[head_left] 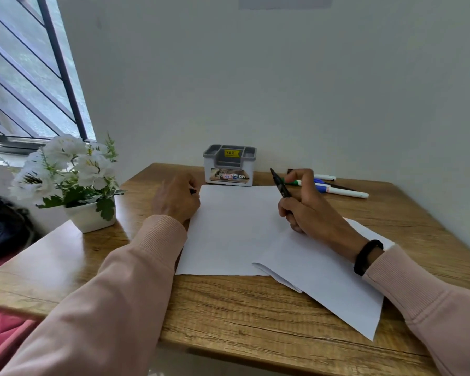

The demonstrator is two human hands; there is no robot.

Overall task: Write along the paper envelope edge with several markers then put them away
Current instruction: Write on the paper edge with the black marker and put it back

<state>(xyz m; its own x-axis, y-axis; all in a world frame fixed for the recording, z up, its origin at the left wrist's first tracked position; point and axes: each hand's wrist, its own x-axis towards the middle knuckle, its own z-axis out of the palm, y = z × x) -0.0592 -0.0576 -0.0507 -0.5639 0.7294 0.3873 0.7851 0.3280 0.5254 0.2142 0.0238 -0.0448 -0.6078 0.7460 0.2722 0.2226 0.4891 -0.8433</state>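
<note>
Markers: one black in right hand, three on table.

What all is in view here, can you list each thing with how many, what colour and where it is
Table: one, wood-grain brown, against the wall.
Paper sheets: at least two, white, overlapping at table centre; the right one lies angled.
Black marker: one, held upright-tilted over the paper.
Loose markers: about three, white with green or blue parts, behind the right hand.
Organiser: one, grey and white, with a yellow sticker, at the table's far edge.
Flower pot: one, white, with white flowers, at table left.
Window: dark bars, far left.
Wristband: one, black, on the right wrist.
Left hand: curled round a small dark thing, perhaps a cap.
Right hand: grips the black marker.
</note>
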